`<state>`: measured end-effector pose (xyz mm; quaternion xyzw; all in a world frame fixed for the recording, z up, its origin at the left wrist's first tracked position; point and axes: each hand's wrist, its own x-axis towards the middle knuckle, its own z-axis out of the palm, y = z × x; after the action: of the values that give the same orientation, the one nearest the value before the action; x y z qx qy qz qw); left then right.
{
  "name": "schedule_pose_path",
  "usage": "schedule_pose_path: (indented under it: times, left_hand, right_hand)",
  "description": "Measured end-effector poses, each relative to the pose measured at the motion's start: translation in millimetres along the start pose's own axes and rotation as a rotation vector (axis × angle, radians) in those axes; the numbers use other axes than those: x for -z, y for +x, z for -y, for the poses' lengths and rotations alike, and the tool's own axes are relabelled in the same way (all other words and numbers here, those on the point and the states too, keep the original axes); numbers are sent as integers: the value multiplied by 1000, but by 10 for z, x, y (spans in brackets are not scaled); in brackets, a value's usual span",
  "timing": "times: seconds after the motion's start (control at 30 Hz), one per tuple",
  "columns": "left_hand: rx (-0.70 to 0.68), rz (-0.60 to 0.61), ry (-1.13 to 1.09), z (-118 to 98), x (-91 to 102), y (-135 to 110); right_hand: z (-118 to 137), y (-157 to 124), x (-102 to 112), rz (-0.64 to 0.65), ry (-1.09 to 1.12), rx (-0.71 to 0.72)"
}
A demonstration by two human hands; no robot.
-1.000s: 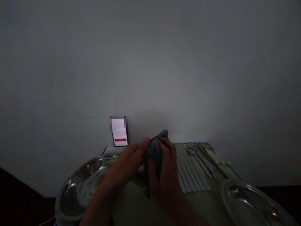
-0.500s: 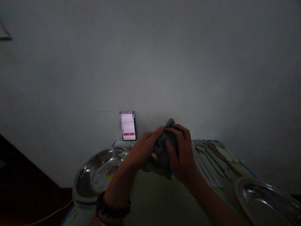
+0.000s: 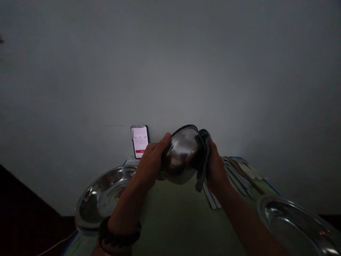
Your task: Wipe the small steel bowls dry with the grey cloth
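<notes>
A small steel bowl point(image 3: 182, 154) is held up above the table with its rounded underside toward me. My left hand point(image 3: 150, 163) grips its left rim, fingers curled round the edge. My right hand point(image 3: 217, 169) presses a dark grey cloth point(image 3: 203, 160) against the bowl's right rim, and the cloth hangs down below the hand. The scene is dim.
A large steel basin point(image 3: 102, 199) sits at the left of the pale green table point(image 3: 173, 220), another steel basin point(image 3: 295, 224) at the right front. Several pieces of cutlery point(image 3: 239, 172) lie in a row at the right. A lit phone point(image 3: 140, 141) leans against the wall.
The bowl, earlier wrapped in the cloth between both hands, is now uncovered and turned with its underside facing me. The cloth has shifted to the bowl's right rim.
</notes>
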<state>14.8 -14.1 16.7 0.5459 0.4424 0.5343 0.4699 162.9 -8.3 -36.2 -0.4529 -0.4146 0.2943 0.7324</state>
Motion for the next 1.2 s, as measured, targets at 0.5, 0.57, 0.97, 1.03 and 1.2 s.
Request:
schedule_pose_path:
  times: [0.5, 0.57, 0.97, 1.03, 1.2]
  left_hand:
    - [1, 197, 152, -77, 121, -23]
    - [-1, 225, 231, -109, 121, -52]
    - [-111, 144, 228, -25, 34, -49]
    - [-50, 190, 156, 1, 52, -36]
    - [12, 158, -82, 18, 74, 13]
  right_hand:
    - [157, -232, -63, 15, -303, 467]
    - [163, -288, -70, 66, -409, 593]
    - [153, -330, -70, 110, -460, 772]
    - [155, -289, -59, 75, -359, 699]
    - [83, -115, -23, -60, -76, 316]
